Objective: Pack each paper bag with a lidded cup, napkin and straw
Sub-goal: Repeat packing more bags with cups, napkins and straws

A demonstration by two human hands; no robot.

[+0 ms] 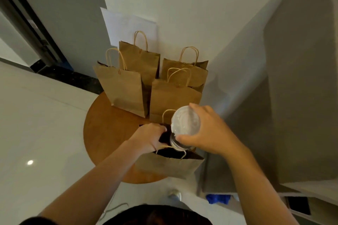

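A clear lidded cup (185, 121) hangs just over the open mouth of the nearest brown paper bag (168, 167), which stands at the front of a round wooden table (108, 129). My right hand (206, 129) grips the cup around its side, fingers and thumb curled round it. My left hand (149, 138) holds the bag's left rim, pulling the mouth open. The bag's inside is dark; I cannot tell what it holds. No napkin or straw is visible.
Several more brown paper bags (126, 89) with twine handles stand upright behind, against a white wall. A grey cabinet (301, 97) rises close on the right. A white sheet (128, 23) leans on the wall. A shoe (174, 194) shows on the floor below.
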